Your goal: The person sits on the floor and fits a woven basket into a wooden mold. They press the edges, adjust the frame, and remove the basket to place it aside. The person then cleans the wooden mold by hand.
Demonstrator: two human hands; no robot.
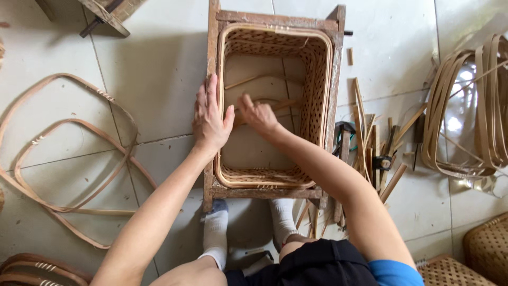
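Observation:
A bottomless rectangular woven bamboo basket (316, 79) sits inside a rough wooden frame (275, 21) on the tiled floor. My left hand (209, 117) lies flat on the basket's left rim and the frame rail, fingers apart. My right hand (256, 113) reaches inside the basket and pinches a thin bamboo strip (279, 104) that crosses the opening. A second bamboo strip (260, 78) lies diagonally further in. My feet in white socks (216, 233) rest against the frame's near side.
Loose bamboo hoops (69, 159) lie on the floor at left. A stack of bamboo rims (479, 100) leans at right. Cut bamboo sticks and tools (375, 143) lie beside the frame. Woven baskets (487, 249) stand at bottom right. Wooden pieces (106, 16) are at top left.

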